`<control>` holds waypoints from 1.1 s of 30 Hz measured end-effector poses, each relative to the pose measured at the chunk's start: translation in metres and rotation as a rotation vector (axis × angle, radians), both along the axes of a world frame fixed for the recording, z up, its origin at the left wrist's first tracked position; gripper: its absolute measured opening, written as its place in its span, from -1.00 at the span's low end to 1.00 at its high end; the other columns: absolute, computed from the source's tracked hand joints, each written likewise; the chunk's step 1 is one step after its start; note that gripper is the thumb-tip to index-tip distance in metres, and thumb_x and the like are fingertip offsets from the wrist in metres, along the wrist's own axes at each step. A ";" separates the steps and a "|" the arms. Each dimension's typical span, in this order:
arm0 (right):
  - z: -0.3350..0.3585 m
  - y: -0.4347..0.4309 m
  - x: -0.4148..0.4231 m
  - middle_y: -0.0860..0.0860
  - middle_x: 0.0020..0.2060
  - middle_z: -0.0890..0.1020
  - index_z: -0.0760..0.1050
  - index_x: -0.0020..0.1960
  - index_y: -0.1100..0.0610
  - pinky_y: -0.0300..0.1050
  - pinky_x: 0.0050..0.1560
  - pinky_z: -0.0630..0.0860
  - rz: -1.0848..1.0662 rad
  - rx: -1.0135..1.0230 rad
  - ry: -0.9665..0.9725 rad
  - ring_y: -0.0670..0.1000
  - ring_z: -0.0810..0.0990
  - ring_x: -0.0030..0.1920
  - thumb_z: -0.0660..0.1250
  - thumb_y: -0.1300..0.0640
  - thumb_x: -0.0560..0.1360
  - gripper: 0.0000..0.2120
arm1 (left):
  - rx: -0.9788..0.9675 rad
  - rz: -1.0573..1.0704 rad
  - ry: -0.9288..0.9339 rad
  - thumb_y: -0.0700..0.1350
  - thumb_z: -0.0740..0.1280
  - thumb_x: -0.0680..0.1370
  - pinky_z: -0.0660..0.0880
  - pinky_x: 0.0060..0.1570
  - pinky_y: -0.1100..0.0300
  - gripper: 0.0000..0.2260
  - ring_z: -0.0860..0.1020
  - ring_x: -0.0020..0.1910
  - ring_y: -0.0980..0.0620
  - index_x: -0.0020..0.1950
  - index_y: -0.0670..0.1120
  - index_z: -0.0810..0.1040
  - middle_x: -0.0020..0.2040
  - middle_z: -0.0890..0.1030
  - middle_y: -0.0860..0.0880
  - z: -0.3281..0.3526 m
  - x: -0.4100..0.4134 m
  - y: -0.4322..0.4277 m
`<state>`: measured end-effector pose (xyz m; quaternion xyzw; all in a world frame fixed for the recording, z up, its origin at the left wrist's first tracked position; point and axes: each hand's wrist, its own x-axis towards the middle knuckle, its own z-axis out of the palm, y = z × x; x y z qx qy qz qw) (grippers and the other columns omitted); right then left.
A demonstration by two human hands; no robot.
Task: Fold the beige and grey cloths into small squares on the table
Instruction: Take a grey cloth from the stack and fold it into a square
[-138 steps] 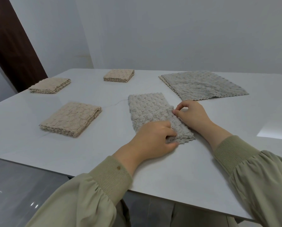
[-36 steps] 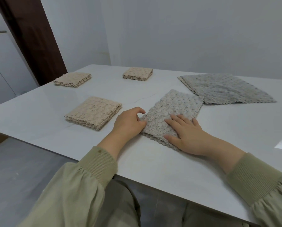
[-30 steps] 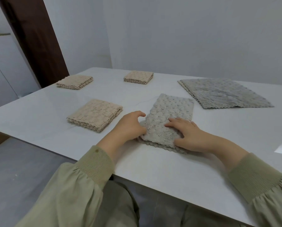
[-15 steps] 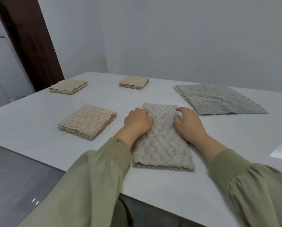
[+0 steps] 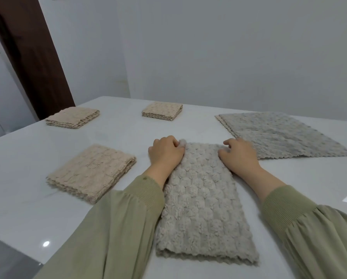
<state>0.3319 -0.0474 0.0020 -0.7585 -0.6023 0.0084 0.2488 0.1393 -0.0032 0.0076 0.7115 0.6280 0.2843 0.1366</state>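
Cloth (image 5: 202, 198) between left grip (image 5: 165, 153), right grip (image 5: 239, 156).

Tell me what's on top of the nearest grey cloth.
The left hand and right hand grip the far corners of the grey cloth; the left sleeve overlaps its left edge. The corners under them are hidden.

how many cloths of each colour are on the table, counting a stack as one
beige squares: 3
grey strip: 1
grey pile, lying flat, layers too fine to count: 1
total: 5
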 end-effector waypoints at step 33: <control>0.012 -0.004 0.006 0.16 -0.30 0.52 0.55 -0.39 0.05 0.11 0.02 0.47 0.220 0.113 0.989 0.11 0.50 -0.19 0.50 0.11 0.37 -0.79 | -0.087 -0.202 -1.085 -0.50 0.26 0.43 0.46 -0.07 0.29 -0.58 0.45 -0.09 0.12 0.07 -0.04 0.59 -0.20 0.51 -0.01 0.011 -0.005 -0.022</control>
